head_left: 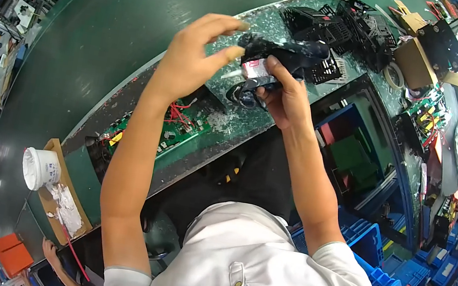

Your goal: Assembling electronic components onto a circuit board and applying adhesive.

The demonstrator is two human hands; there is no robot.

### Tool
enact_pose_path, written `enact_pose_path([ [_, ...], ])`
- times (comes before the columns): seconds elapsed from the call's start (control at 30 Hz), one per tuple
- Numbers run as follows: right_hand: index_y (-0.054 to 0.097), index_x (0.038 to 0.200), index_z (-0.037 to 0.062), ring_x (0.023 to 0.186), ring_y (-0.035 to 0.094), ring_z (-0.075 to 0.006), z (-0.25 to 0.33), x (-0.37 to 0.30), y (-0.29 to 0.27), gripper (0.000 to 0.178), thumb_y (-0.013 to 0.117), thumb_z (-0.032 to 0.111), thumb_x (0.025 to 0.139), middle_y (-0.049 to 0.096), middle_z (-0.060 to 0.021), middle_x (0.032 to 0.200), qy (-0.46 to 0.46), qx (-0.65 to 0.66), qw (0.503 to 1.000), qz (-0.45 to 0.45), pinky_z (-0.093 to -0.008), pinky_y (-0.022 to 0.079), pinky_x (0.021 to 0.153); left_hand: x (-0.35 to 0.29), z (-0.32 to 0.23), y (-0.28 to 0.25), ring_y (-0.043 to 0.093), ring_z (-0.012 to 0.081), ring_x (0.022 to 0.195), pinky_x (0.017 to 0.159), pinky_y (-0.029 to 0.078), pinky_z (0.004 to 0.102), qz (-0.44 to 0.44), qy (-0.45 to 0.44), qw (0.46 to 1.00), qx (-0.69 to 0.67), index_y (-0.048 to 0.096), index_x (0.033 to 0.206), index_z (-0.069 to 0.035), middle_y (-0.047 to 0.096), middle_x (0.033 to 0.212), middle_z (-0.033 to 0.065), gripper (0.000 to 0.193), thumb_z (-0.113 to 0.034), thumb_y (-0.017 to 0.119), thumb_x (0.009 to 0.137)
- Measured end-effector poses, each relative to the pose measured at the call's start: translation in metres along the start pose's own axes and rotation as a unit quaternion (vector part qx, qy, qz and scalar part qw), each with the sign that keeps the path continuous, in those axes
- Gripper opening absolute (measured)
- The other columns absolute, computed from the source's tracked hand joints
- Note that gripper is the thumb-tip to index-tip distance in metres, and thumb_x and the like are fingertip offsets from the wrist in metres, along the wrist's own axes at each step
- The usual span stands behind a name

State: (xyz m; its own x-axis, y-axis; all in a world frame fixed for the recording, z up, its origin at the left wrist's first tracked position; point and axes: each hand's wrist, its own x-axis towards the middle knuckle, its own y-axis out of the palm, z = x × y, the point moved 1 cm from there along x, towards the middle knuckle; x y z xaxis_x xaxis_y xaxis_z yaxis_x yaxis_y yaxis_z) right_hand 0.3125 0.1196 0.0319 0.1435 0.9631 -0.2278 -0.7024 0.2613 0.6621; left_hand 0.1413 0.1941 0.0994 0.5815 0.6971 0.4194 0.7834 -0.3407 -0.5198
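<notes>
**Inspector:** State the position of the work piece.

**Assistant:** The dark, crumpled black cloth-like bundle with a small pink-and-white label patch (266, 67) is held up above the green speckled tabletop (257, 120), just left of the black plastic slotted housings (345, 26) stacked at the far edge. Its long axis runs roughly left to right, tilted a little upward toward the housings.

**Inspector:** Right hand?

**Assistant:** The right hand (285, 95) has it. The grip is closed round the lower side of the bundle, thumb pressed near the label patch, fingers wrapped underneath.

**Inspector:** Left hand?

**Assistant:** The left hand (195, 55) stands just beside the bundle's left end. Its grip is partly open, holding nothing; thumb and forefinger are spread, tips pointing right toward the bundle. Whether a fingertip touches the cloth, I cannot tell. A whitish smear shows on the fingertips.

**Inspector:** Which hand is nearer?

**Assistant:** The right, being in contact. The bundle lies directly to the right of the left grip, along the line of the bundle's own long axis.

**Inspector:** Surroundings?

**Assistant:** Below the left forearm, a green circuit board with red wires (174, 125) lies on the tabletop. Well to the lower left of the bundle, a white round tub (40, 168) rests on a smeared brown cardboard sheet (64, 206). Another person's hand (50, 249) shows near that sheet.
</notes>
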Motion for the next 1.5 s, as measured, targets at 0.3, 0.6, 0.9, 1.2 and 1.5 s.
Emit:
enact_pose_path([
  [0.3, 0.066, 0.105, 0.0069, 0.078, 0.065, -0.0113, -0.015, -0.016, -0.033, 0.018, 0.069, 0.019, 0.092, 0.069, -0.0021, 0.095, -0.004, 0.011, 0.998, -0.068, -0.0234, 0.047, 0.052, -0.107, -0.026, 0.026, 0.062, 0.0146, 0.092, 0.077, 0.05, 0.0261, -0.056, -0.1, 0.993, -0.03, 0.067, 0.105, -0.002, 0.066, 0.106, 0.007, 0.022, 0.003, 0.068, 0.083],
  [0.6, 0.061, 0.109, 0.0096, 0.078, 0.067, -0.0143, -0.026, -0.024, -0.025, 0.028, 0.064, 0.033, 0.096, 0.067, -0.0027, 0.093, -0.019, -0.02, 0.997, -0.068, -0.0269, 0.052, 0.052, -0.166, -0.012, 0.063, 0.065, 0.0182, 0.083, 0.071, 0.053, 0.0273, -0.092, -0.154, 0.975, -0.131, 0.064, 0.103, 0.005, 0.065, 0.107, 0.0122, 0.023, 0.006, 0.07, 0.081],
  [0.9, 0.061, 0.109, 0.0059, 0.078, 0.067, -0.0148, -0.045, -0.032, -0.014, 0.025, 0.065, 0.026, 0.095, 0.066, -0.0045, 0.094, -0.044, -0.031, 0.995, -0.083, -0.0283, 0.055, 0.058, -0.137, -0.028, 0.087, 0.064, 0.0238, 0.086, 0.07, 0.054, 0.0321, -0.167, -0.063, 0.984, 0.01, 0.062, 0.118, 0.0, 0.057, 0.116, 0.0136, 0.035, 0.001, 0.07, 0.085],
  [1.2, 0.057, 0.115, 0.0068, 0.089, 0.068, -0.0191, -0.045, -0.04, -0.006, 0.031, 0.063, 0.031, 0.096, 0.066, -0.0065, 0.102, -0.024, 0.026, 0.997, -0.064, -0.0355, 0.058, 0.075, -0.15, -0.017, 0.11, 0.06, 0.0086, 0.083, 0.072, 0.051, 0.0218, -0.242, -0.232, 0.852, -0.403, 0.055, 0.125, 0.001, 0.059, 0.107, 0.0045, 0.041, 0.0, 0.071, 0.087],
  [1.5, 0.064, 0.103, 0.0055, 0.088, 0.067, -0.0165, -0.047, -0.057, 0.0, 0.021, 0.068, 0.023, 0.094, 0.068, -0.0063, 0.099, -0.03, -0.006, 1.0, -0.007, -0.0299, 0.052, 0.066, -0.101, -0.022, 0.078, 0.052, 0.0045, 0.08, 0.072, 0.042, 0.0204, -0.292, -0.232, 0.843, -0.388, 0.064, 0.102, -0.001, 0.06, 0.091, -0.0022, 0.024, -0.013, 0.077, 0.086],
])
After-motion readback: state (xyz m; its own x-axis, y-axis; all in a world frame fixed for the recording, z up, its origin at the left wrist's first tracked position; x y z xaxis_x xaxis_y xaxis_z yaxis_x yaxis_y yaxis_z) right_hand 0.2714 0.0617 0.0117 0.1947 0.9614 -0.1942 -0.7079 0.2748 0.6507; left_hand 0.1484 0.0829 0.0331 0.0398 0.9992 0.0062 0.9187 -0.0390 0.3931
